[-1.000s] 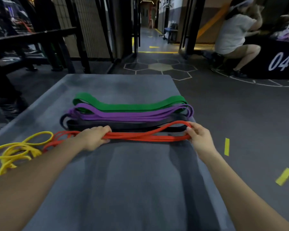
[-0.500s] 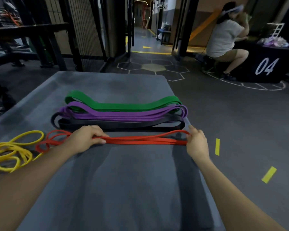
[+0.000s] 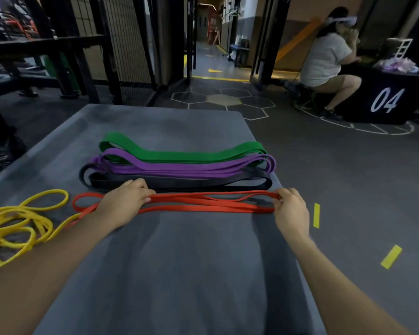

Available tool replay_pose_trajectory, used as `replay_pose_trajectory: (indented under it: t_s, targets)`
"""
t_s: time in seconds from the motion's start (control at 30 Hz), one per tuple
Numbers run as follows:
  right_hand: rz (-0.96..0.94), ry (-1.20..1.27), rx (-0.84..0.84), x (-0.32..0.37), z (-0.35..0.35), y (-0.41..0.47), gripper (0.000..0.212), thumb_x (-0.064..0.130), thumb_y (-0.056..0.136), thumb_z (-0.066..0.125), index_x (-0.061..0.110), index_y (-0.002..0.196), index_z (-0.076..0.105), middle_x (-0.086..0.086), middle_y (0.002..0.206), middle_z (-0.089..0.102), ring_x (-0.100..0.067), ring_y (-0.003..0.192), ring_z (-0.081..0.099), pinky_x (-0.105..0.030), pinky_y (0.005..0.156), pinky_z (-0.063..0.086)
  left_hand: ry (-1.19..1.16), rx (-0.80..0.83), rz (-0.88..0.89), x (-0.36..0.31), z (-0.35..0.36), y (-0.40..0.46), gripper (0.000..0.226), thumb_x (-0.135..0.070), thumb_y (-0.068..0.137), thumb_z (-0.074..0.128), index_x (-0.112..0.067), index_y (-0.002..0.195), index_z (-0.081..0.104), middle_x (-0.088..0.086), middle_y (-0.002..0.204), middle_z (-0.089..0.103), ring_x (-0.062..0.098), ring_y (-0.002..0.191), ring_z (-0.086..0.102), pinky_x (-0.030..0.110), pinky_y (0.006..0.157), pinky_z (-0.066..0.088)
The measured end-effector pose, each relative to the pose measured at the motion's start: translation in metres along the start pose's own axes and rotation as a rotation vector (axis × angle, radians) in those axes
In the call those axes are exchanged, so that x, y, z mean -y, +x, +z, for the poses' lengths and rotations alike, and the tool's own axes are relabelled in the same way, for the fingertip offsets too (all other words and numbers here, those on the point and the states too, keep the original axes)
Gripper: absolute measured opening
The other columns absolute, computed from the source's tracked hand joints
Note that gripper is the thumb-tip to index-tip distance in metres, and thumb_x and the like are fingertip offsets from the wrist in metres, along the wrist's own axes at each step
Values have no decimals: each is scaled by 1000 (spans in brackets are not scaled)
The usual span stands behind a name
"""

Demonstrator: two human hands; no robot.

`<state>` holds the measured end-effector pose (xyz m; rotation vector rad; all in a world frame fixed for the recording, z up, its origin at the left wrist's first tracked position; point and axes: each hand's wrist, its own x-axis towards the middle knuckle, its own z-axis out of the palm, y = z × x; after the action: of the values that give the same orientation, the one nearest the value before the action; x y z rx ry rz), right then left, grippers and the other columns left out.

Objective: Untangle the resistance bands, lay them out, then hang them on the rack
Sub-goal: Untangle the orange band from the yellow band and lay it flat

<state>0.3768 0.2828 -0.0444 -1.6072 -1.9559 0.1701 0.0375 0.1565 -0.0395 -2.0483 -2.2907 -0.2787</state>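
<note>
A: Where's the red band (image 3: 203, 204)?
B: On the mat (image 3: 179, 274), its right end pinched in right hand (image 3: 291, 211) fingertips; left hand (image 3: 125, 204) fingers lie curled over it.
A: Pull gently straight, loops flat.

Four bands laid in side-by-side rows across mat (image 3: 179, 274), each stretched left to right. At back, farthest band (image 3: 184, 155); just before it, second band (image 3: 179, 168), touching; then third band (image 3: 179, 182); in front, nearest band (image 3: 203, 205), held by left hand (image 3: 124, 204) toward its left end and by right hand (image 3: 292, 211) at its right end, near mat's right edge. Heaped left of rows, tangled bands (image 3: 17, 223). Far back right, beyond mat, seated person (image 3: 324, 59)
</note>
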Motion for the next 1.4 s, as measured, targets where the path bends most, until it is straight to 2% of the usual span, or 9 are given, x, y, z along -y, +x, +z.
replay_pose_trajectory:
  t_s: [0.27, 0.37, 0.5, 0.67, 0.77, 0.83, 0.93, 1.23, 1.4]
  targets:
    - [-36, -104, -160, 12, -1, -7, 24, -1, 82, 57, 3, 103, 66, -17, 103, 58, -38, 92, 48, -41, 70, 39, -117, -19, -1, 5, -2, 2, 25, -21, 88, 61, -21, 113, 68, 0, 107, 60, 20, 99, 58, 30, 86, 43]
    - [-291, -67, -274, 55, 2, -8, 25, -5, 69, 62, 2, 92, 68, -18, 91, 60, -37, 78, 53, -40, 65, 46, -120, -9, 13, 7, -3, 3, 26, -22, 88, 61, -23, 114, 68, -4, 108, 59, 17, 99, 57, 30, 87, 44]
    - [-714, -26, 76, 129, 28, -19, 39, 15, 75, 61, 6, 113, 63, -13, 113, 62, -35, 99, 58, -40, 83, 49, -119, -10, 34, 10, -3, 3, 26, -23, 88, 61, -23, 113, 68, -4, 107, 59, 18, 98, 57, 31, 87, 44]
    - [-703, -172, 464, 148, 59, -25, 58, 32, 92, 52, 15, 144, 33, -3, 149, 35, -22, 137, 31, -34, 116, 11, -146, -30, 45, 12, -3, 4, 28, -25, 88, 61, -25, 115, 67, -6, 109, 59, 17, 100, 57, 30, 87, 44]
    - [-725, -176, 403, 145, 70, -27, 41, 28, 90, 54, 16, 130, 53, -6, 127, 55, -29, 116, 50, -37, 103, 33, -140, 3, 49, 14, -6, 4, 30, -27, 89, 60, -26, 119, 64, -7, 114, 56, 16, 105, 55, 31, 91, 43]
    - [-778, -184, 269, 144, 75, -31, 23, 24, 80, 59, 17, 99, 70, -5, 97, 64, -30, 87, 62, -36, 73, 48, -97, 59, 67, 16, -10, 0, 37, -26, 90, 58, -31, 126, 57, -9, 120, 52, 15, 110, 51, 34, 94, 42]
    - [-780, -169, 218, 143, 75, -32, 16, 27, 68, 57, 20, 73, 71, -1, 74, 63, -26, 65, 62, -30, 52, 48, 49, 132, 93, 19, -17, -14, 50, -20, 92, 53, -36, 138, 40, -10, 132, 41, 15, 118, 44, 35, 92, 44]
    - [-705, -131, 281, 145, 73, -33, 21, 22, 89, 57, 15, 105, 69, -8, 106, 60, -32, 97, 58, -38, 76, 48, 148, 286, -26, 49, -50, -46, 44, -54, 91, 41, -33, 129, 45, 1, 121, 55, 24, 116, 51, 38, 91, 43]
    - [-713, -125, 249, 143, 75, -35, 12, 20, 76, 72, 18, 89, 73, -6, 88, 64, -31, 77, 63, -36, 61, 48, 508, 240, 9, 47, -74, -19, 42, -58, 92, 33, -26, 113, 49, 2, 108, 62, 23, 104, 59, 28, 65, 33]
